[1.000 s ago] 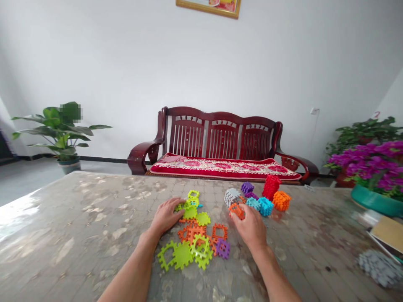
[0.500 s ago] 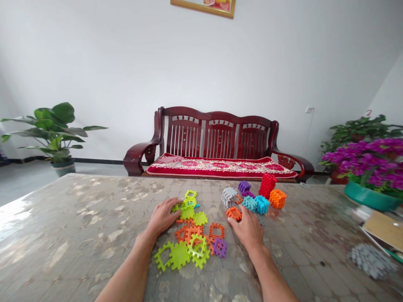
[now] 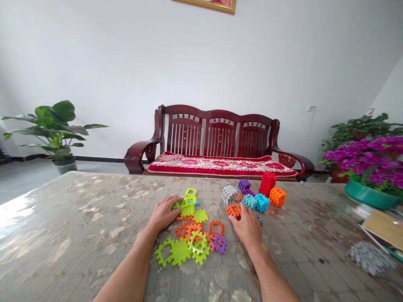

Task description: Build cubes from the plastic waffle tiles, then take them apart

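My left hand (image 3: 164, 213) rests on the table, fingers stretched out and touching the edge of some lime-green interlocking puzzle pieces (image 3: 188, 209). My right hand (image 3: 247, 224) has its thumb and fingers around an orange interlocking piece (image 3: 234, 210) lying on the table. Between my forearms lie loose orange pieces (image 3: 192, 230), an orange square frame (image 3: 217, 227), a purple piece (image 3: 219, 244) and more lime-green pieces (image 3: 180, 251), some overlapping. A small blue bit shows among the far green ones.
Beyond my right hand stand stacked pieces: grey (image 3: 229, 195), purple (image 3: 244, 185), teal (image 3: 249, 201), blue (image 3: 262, 202), red (image 3: 268, 183) and orange (image 3: 278, 196). A grey stack (image 3: 371, 258) lies near right, beside a cardboard-coloured box (image 3: 382, 228) and a flower pot (image 3: 371, 195). A wooden bench (image 3: 220, 130) stands behind.
The view has tilted slightly, so the scene sits a little higher. Both hands stay in nearly the same places, and the pieces lie as before.
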{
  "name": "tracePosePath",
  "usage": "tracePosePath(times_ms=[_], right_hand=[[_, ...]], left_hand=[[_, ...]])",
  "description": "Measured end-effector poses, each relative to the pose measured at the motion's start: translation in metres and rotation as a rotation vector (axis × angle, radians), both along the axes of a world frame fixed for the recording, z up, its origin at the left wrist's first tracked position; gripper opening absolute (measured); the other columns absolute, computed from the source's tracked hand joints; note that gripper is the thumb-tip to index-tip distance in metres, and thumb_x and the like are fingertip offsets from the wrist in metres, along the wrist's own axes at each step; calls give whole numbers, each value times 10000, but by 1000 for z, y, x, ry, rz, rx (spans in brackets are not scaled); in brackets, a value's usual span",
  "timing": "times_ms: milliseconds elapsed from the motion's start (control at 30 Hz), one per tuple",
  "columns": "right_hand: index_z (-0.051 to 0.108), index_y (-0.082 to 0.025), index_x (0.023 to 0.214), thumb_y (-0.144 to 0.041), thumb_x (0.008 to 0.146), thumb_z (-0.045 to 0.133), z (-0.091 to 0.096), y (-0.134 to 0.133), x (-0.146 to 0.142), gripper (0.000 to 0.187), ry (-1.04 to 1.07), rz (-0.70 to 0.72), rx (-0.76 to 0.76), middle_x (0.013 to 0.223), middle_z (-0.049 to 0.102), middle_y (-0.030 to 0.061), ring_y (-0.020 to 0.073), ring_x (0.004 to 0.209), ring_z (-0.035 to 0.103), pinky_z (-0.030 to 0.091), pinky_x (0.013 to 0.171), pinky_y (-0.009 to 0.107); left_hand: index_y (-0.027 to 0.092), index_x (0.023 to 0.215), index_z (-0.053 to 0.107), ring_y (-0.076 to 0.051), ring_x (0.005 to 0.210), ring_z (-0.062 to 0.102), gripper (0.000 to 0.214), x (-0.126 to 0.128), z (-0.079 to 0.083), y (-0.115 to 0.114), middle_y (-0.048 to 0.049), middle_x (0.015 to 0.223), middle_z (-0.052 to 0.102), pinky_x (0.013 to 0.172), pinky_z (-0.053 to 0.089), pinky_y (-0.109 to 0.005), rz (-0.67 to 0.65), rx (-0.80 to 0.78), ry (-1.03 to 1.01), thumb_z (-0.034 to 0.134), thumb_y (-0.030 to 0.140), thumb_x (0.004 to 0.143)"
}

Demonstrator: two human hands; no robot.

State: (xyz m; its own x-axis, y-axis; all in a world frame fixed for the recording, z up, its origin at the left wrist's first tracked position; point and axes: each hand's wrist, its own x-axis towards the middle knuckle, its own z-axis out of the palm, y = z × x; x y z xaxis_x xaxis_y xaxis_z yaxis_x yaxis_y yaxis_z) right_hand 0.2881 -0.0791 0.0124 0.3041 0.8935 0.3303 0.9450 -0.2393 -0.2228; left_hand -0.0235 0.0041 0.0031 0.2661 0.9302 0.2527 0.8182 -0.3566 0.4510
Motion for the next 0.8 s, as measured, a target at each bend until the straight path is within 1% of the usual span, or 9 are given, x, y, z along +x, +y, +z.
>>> tracePosePath(times_ms=[133,200,267,333,433,533,633,733,800], right_hand=[[571,-190,1239,-326,843,577,3,-4,-4,419,48,58,152,1142,620,131,278,1076,562,434,865,348],[621,-212,1154,-251,844,544,5,-6,-10,322,100,183,196,1122,635,96,248,1080,565,431,895,325],[665,-235,1051,-189,823,526,7,-7,-16,270,181,337,157,1065,663,59,212,1035,592,440,889,295],[688,-250,995,-187,804,541,8,-8,-22,249,250,428,76,1027,680,36,191,979,617,456,849,274],[707,-256,981,-249,788,592,8,-8,-28,225,265,446,-26,1013,682,31,187,938,632,457,812,269],[714,-250,876,-230,793,582,6,-8,-29,157,233,449,-77,952,676,28,178,897,632,444,790,262],[683,-235,791,-173,812,534,2,-6,-27,164,214,442,-59,909,668,30,171,856,630,438,762,261],[656,-231,812,-165,835,502,-1,-4,-25,169,236,431,-2,875,679,33,181,842,633,444,752,271],[638,-233,846,-177,851,486,-2,-2,-25,162,277,418,71,861,690,29,182,819,635,450,750,279]], left_hand=[[289,1204,637,-210,1252,533,396,0,-1,0,-31,1341,609,1090,351,-351,4,-1,-8,532,368,830],[291,1206,636,-207,1253,532,396,0,-1,0,-28,1343,607,1089,352,-347,3,1,-5,530,366,832],[293,1210,633,-205,1253,533,399,0,-2,1,-26,1347,603,1087,353,-343,8,0,-3,526,368,834],[294,1206,636,-207,1250,535,397,0,-2,1,-25,1347,603,1087,354,-342,15,0,-8,530,369,831],[290,1196,644,-213,1242,541,390,1,-1,1,-30,1344,605,1083,359,-349,20,2,-18,533,359,828],[286,1202,641,-215,1236,546,392,1,-1,0,-35,1338,608,1079,362,-351,20,7,-16,534,347,829],[278,1211,636,-216,1225,555,397,1,0,0,-41,1336,608,1073,368,-352,16,8,-10,527,349,836],[275,1215,633,-214,1226,555,401,1,-1,1,-40,1339,605,1075,368,-349,16,4,-9,523,350,836],[280,1214,633,-209,1239,545,400,0,-2,2,-35,1346,600,1080,363,-343,16,0,-4,523,350,836]])
